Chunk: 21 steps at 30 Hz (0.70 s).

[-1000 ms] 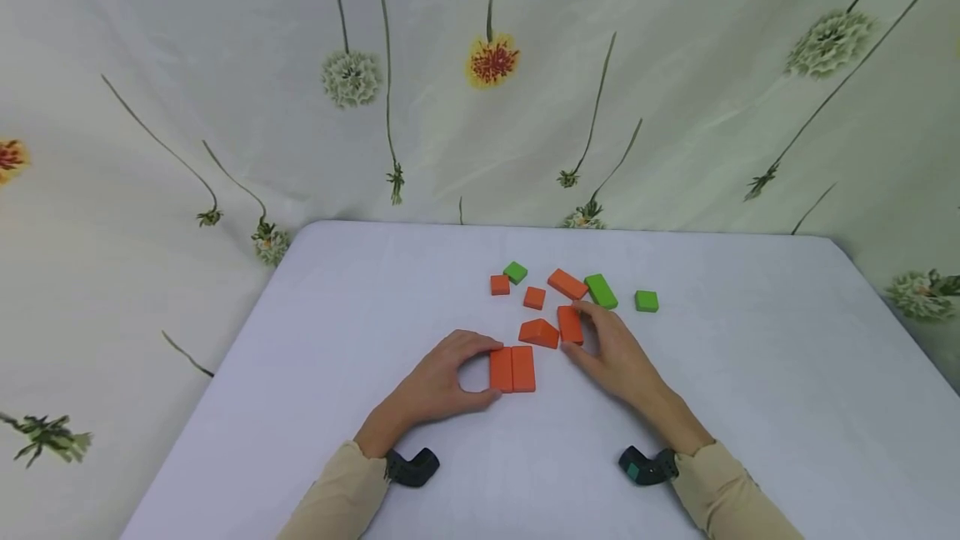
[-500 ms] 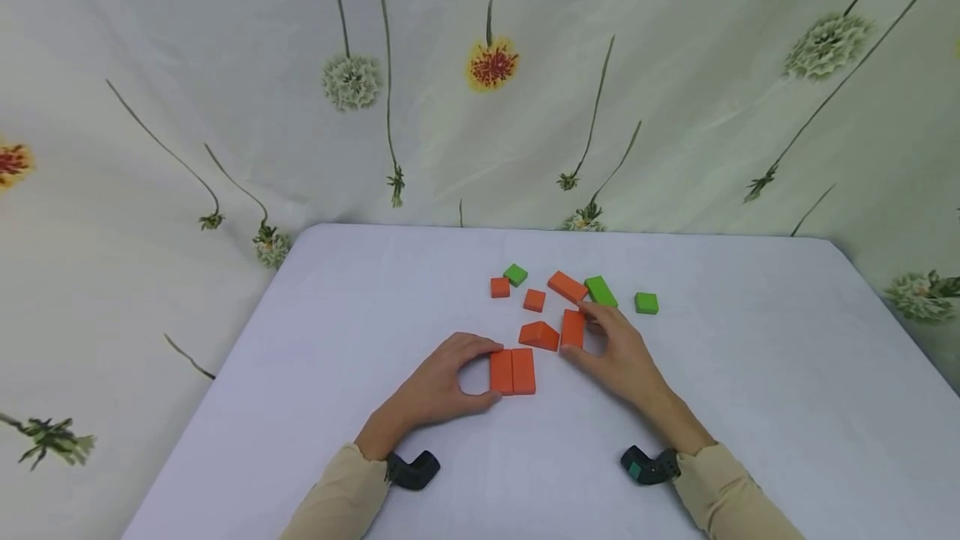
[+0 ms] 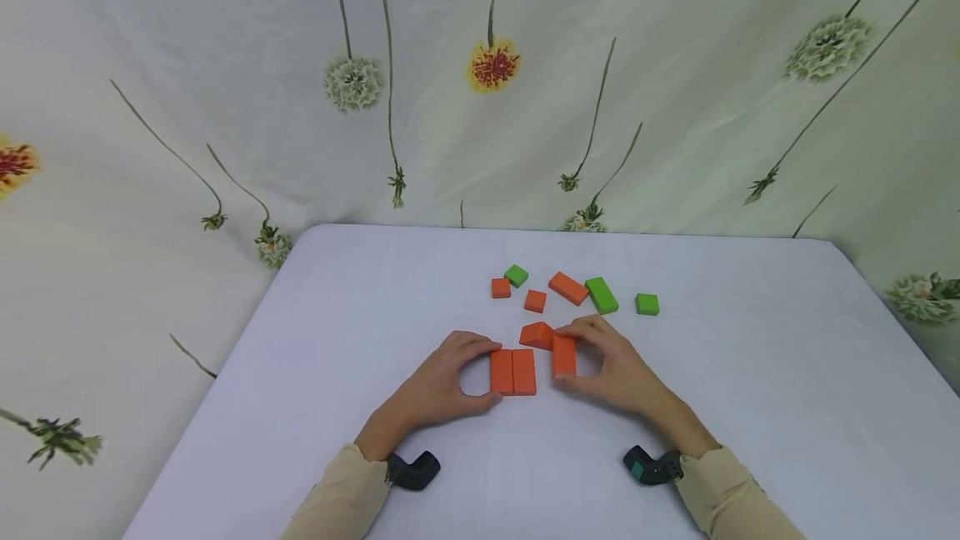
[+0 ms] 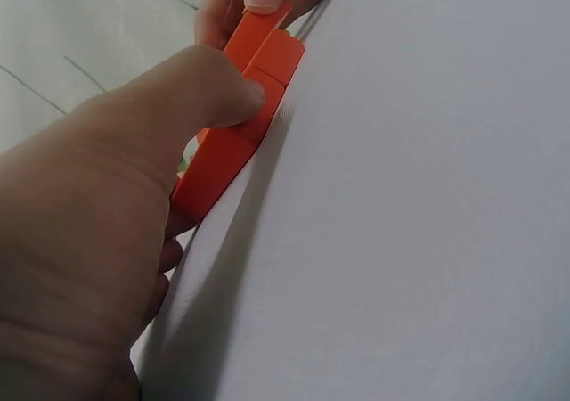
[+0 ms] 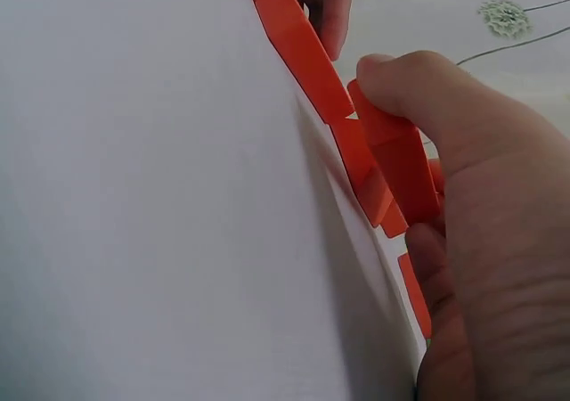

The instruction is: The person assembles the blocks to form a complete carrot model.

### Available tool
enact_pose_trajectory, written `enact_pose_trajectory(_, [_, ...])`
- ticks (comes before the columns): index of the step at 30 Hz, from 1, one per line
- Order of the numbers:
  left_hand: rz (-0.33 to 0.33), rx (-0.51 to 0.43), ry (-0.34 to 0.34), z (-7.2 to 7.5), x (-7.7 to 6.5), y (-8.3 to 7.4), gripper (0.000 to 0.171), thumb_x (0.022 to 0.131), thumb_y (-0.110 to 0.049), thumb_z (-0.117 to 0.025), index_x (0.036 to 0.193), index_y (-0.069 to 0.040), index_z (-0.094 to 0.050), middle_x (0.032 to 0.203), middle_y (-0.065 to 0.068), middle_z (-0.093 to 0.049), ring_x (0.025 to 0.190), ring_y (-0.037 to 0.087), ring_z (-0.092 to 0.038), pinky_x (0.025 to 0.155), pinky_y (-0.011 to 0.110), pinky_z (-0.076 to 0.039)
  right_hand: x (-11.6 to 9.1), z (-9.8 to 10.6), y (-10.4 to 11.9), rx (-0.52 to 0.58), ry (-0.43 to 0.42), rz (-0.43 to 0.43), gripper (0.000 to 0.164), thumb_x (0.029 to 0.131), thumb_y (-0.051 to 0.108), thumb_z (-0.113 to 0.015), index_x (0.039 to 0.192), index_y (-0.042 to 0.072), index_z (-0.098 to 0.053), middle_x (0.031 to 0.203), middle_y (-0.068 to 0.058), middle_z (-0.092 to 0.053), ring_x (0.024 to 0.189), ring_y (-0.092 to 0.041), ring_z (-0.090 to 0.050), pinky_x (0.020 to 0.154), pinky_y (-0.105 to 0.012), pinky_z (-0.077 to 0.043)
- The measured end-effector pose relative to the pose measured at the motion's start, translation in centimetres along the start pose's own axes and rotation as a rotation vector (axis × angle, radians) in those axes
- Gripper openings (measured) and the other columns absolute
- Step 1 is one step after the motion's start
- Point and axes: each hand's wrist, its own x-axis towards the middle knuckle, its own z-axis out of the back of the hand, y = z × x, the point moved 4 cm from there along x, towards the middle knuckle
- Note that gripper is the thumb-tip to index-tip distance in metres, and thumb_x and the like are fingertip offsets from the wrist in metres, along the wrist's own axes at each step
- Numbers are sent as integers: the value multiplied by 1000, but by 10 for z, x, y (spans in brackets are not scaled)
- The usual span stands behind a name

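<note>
Two orange rectangular blocks lie side by side on the table. My left hand [image 3: 438, 382] pinches the ends of the left orange block [image 3: 502, 372] between thumb and fingers; the right-hand one of the pair [image 3: 524, 372] sits against it. With thumb and fingertips, my right hand [image 3: 618, 365] holds another orange rectangular block [image 3: 563, 357] a short way to the right of the pair. In the right wrist view that held block [image 5: 405, 165] looks raised off the tabletop. An orange block with sloped sides [image 3: 536, 336] lies just behind, partly overlapped by the held block.
Farther back lie two small orange blocks [image 3: 500, 288] [image 3: 535, 301], a longer orange block [image 3: 568, 288], a long green block [image 3: 602, 295] and two small green blocks [image 3: 516, 276] [image 3: 647, 304]. A flowered cloth [image 3: 247, 40] hangs behind the white table [image 3: 360, 290].
My right hand has brought its orange block nearer to me and slightly left, toward the pair. My left hand has stayed in place on its block.
</note>
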Motion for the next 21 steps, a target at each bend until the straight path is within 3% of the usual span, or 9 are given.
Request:
enact_pose_trajectory(13, [-8,-9,0,1,0,0,60,85,-34,-84,139,-21,-63,135,-4,-58,128,14,-52,105,40,-54,-4,-10,9,-22,87,4,59,80,39,-90,132,31,-65,126,14,-59,116,-7,-58,99,-35,-57])
enact_pose_trajectory(21, [16,-5,19,1,3,1,61,85,-36,-83,141,-22,-63,137,-3,-58,130,14,-50,107,40,-53,0,-15,11,-40,83,33,57,79,33,-91,129,26,-66,125,13,-60,114,-6,-59,99,-34,-56])
